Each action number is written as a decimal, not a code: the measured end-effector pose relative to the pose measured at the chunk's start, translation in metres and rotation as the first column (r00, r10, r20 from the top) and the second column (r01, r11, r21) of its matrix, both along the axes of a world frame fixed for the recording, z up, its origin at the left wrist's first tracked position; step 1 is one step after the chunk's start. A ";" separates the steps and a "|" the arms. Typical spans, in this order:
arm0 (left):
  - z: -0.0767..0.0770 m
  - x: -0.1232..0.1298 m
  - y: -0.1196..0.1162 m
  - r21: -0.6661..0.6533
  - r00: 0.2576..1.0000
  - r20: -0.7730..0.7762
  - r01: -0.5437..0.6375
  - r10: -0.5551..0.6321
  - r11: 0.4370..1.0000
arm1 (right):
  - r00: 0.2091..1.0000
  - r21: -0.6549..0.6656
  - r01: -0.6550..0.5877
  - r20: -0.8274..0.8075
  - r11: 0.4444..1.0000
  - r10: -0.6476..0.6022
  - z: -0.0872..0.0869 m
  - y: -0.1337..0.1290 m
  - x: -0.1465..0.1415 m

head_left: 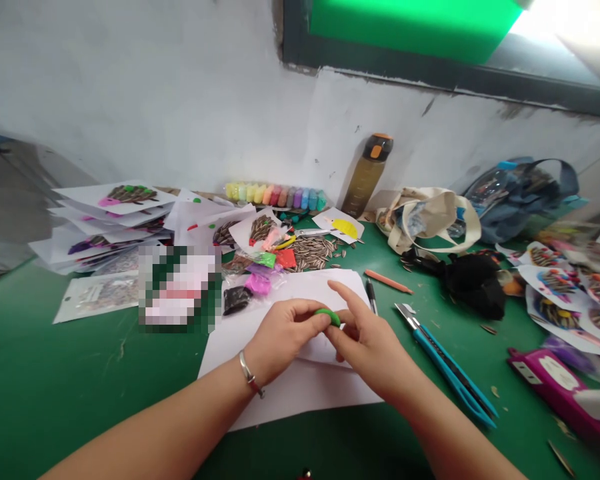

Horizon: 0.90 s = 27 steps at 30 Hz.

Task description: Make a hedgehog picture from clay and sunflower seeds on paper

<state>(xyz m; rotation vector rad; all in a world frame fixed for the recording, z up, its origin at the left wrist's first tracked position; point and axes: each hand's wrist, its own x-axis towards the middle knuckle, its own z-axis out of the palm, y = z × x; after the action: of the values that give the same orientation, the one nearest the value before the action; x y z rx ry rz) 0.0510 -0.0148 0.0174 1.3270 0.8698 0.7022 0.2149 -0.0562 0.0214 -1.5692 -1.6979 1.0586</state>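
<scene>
Clay (329, 316) (a curved green strip) pinched between left hand (285, 337) and right hand (370, 340).

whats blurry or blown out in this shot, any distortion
Head view: the window pane at upper right is blown out; the magenta case at right edge is blurred; a pixelated patch hides part of the green table; wide-angle distortion tilts everything; the left hand, right hand and green clay look fairly sharp.
</scene>
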 end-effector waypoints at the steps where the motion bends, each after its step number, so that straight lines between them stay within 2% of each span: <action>1: 0.001 0.000 0.000 0.014 1.000 -0.009 -0.012 0.012 1.000 | 0.998 0.017 0.027 0.060 0.999 -0.028 0.000 0.000 0.000; 4: 0.003 0.001 -0.001 -0.017 0.997 -0.006 -0.074 0.074 0.997 | 0.967 0.117 0.085 0.228 0.989 -0.110 0.000 0.001 0.000; 6: 0.004 0.002 -0.002 -0.064 0.992 0.006 -0.124 0.125 0.990 | 0.955 0.171 0.102 0.259 0.980 -0.144 -0.001 0.001 0.000; 9: 0.003 0.001 -0.001 -0.112 0.988 0.033 -0.144 0.149 0.983 | 0.974 0.167 0.086 0.195 0.982 -0.118 0.000 0.002 0.000; 14: -0.001 0.001 -0.002 -0.114 0.994 0.048 -0.088 0.094 0.990 | 0.997 0.110 0.064 0.032 0.992 -0.068 0.003 0.003 -0.002; 18: 0.000 0.001 -0.002 -0.137 0.990 0.034 -0.132 0.138 0.982 | 0.991 0.038 0.060 -0.119 0.997 -0.055 0.003 0.005 -0.002; 27: 0.012 0.002 -0.003 -0.083 0.994 -0.015 -0.110 0.109 0.990 | 0.991 -0.040 0.061 -0.118 0.997 -0.065 0.007 0.004 -0.001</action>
<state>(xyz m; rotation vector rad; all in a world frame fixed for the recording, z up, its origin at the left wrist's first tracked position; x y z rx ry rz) 0.0528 -0.0182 0.0298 1.2162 0.9758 0.7373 0.2144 -0.0523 0.0283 -1.5401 -1.5479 1.1333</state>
